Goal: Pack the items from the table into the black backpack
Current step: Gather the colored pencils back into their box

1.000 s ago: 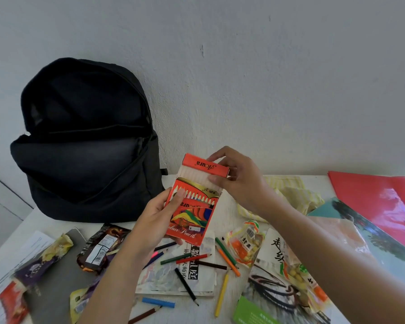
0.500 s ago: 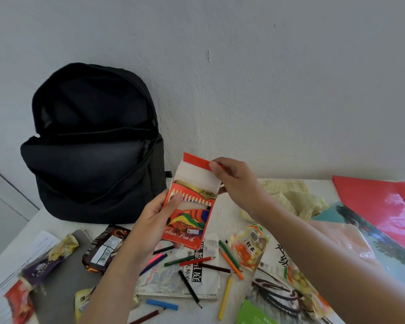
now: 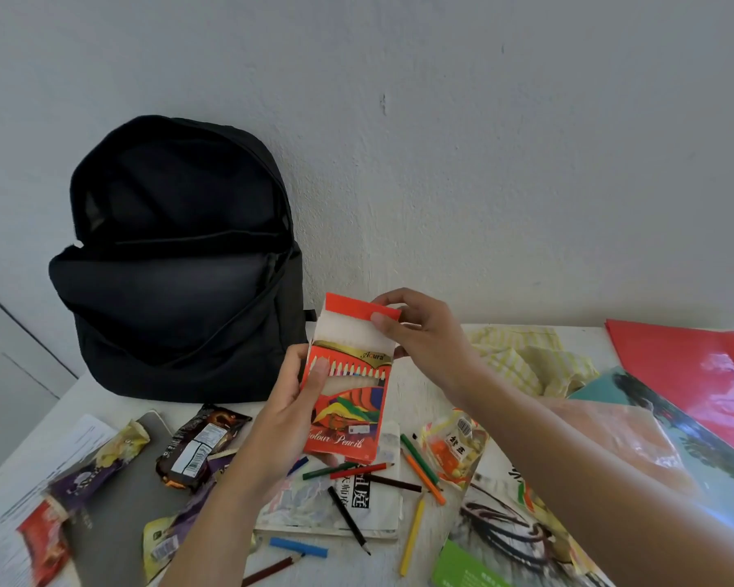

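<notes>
A black backpack (image 3: 174, 264) stands against the wall at the back left of the white table (image 3: 416, 387), its main compartment unzipped and gaping. In front of it my left hand (image 3: 289, 404) grips an orange colour-pencil box (image 3: 350, 400) by its left side, upright above the table. My right hand (image 3: 420, 332) pinches the box's open top flap (image 3: 359, 309). Several loose colour pencils (image 3: 420, 463) lie scattered on the table below the box.
Snack packets (image 3: 200, 444) and a grey laptop (image 3: 119, 497) lie at the left front. A white booklet (image 3: 357, 502), a sweets bag (image 3: 456, 449), a yellow striped cloth (image 3: 526, 362), a red folder (image 3: 687, 366) and printed books (image 3: 505, 527) fill the middle and right.
The box's top flap has been folded back and down by my right hand, showing its white inside. The box has sunk slightly; my view has shifted left.
</notes>
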